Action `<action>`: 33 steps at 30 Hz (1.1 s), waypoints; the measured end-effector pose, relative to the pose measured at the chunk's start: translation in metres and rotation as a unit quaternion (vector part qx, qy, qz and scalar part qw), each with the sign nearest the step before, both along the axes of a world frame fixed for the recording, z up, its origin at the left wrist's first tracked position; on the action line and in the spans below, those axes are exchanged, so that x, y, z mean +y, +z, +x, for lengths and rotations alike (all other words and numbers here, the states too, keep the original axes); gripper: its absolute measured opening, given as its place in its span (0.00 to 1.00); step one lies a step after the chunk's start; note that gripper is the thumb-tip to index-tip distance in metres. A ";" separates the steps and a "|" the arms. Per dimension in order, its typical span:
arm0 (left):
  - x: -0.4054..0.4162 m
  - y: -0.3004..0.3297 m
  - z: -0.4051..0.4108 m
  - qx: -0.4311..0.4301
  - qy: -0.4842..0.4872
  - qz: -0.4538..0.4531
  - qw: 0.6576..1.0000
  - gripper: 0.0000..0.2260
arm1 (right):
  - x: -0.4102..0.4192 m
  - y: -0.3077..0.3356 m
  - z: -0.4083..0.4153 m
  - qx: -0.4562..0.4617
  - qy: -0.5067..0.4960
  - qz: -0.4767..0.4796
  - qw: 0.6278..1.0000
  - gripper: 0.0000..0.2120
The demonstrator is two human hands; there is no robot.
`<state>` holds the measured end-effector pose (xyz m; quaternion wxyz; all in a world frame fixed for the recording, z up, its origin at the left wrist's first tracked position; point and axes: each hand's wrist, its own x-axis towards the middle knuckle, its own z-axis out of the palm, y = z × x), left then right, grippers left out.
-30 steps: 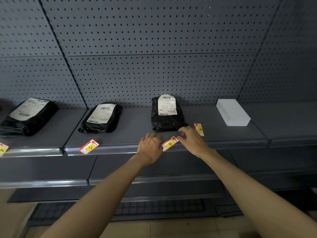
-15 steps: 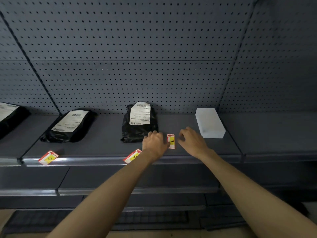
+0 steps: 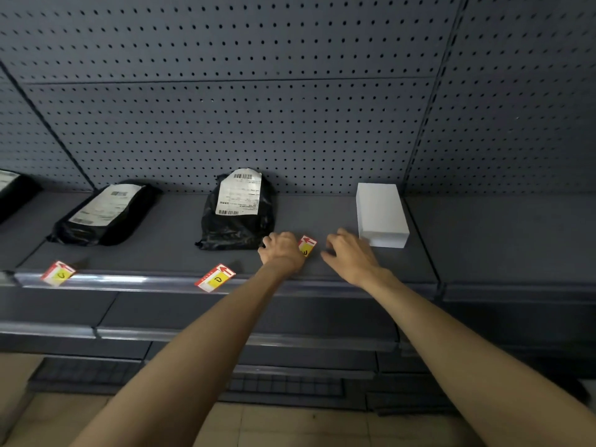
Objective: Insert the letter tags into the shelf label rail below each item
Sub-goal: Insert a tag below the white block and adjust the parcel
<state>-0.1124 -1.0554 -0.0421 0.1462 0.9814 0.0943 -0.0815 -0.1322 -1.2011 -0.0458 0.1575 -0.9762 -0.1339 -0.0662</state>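
Observation:
A red, white and yellow letter tag [image 3: 307, 246] sits tilted on the grey shelf [image 3: 322, 217], between the middle black parcel [image 3: 237, 211] and the white box [image 3: 380, 214]. My left hand [image 3: 281, 251] grips its left edge with curled fingers. My right hand [image 3: 350, 256] hovers just right of it, fingers apart, holding nothing. The D tag [image 3: 215, 278] stands slanted in the shelf label rail [image 3: 129, 281] below the middle parcel. Another tag [image 3: 58, 273] leans in the rail below the left black parcel [image 3: 106, 214].
A grey pegboard wall [image 3: 290, 108] backs the shelf. A third black parcel [image 3: 13, 195] shows at the far left edge. Lower shelf edges [image 3: 193, 335] and a beige tiled floor [image 3: 290, 424] lie below my forearms.
Both hands left the D tag, which stays in the rail, and moved right and back onto the shelf. My left hand has closed on the third tag. The view shifted right.

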 end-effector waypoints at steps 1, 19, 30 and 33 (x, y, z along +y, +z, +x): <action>0.001 0.002 0.001 0.004 0.011 -0.019 1.000 0.27 | -0.002 -0.001 0.000 0.000 -0.001 0.006 1.000 0.09; -0.051 0.026 -0.042 -0.072 -0.231 -0.237 0.941 0.04 | -0.085 0.032 -0.056 0.081 -0.032 0.318 0.944 0.01; -0.077 -0.010 -0.088 -0.178 -0.347 0.055 0.919 0.13 | -0.142 0.024 -0.101 0.047 -0.081 0.270 0.958 0.03; -0.072 -0.023 -0.095 -0.201 -0.350 0.125 0.906 0.11 | -0.141 0.020 -0.102 0.026 -0.087 0.249 0.964 0.02</action>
